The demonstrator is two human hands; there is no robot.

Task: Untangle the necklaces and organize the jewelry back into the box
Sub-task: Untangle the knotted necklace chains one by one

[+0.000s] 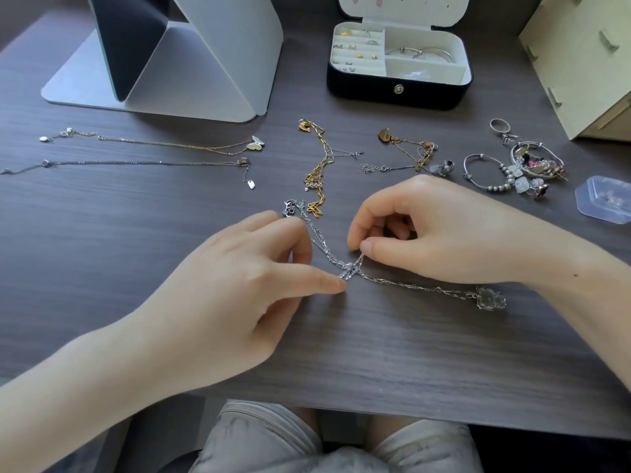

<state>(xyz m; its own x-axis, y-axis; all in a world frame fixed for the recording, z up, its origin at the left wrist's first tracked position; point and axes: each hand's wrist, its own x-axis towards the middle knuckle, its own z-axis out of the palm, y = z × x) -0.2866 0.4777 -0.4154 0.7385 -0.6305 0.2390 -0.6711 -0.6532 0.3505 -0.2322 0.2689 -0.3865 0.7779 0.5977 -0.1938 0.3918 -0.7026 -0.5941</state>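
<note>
The tangled silver necklace (pixel 351 269) is laid out mid-table (pixel 136 268), well short of the open jewelry box (pixel 399 87). A strand just above the knot is pinched by the right hand (pixel 444 230). The knot is touched by the left hand's (pixel 246 278) thumb, but an actual grip there can't be told tbh.

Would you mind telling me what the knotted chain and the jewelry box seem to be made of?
The knotted chain looks like silver-toned metal, its fine links glinting. The jewelry box seems dark matte velvet or leatherette outside, pale lining inside.
</note>
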